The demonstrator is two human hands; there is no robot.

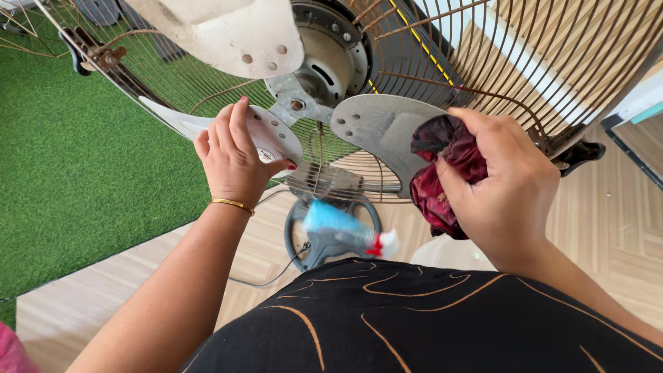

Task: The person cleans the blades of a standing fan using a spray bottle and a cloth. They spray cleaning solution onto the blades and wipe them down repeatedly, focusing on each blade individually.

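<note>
Dull grey metal fan blade (376, 131), rusty wire grille (545, 69), crumpled dark red cloth (442, 173), rough green artificial turf (76, 159).

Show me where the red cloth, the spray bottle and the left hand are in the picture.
red cloth (442, 173), head view, on the crumpled middle below the fan blade.
spray bottle (336, 224), head view, on its blue body.
left hand (231, 162), head view, on the back of the hand.

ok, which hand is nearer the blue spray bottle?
Left, by a small margin. The left hand grips a fan blade up-left of the spray bottle; the right hand, holding a dark red cloth, sits farther right.
</note>
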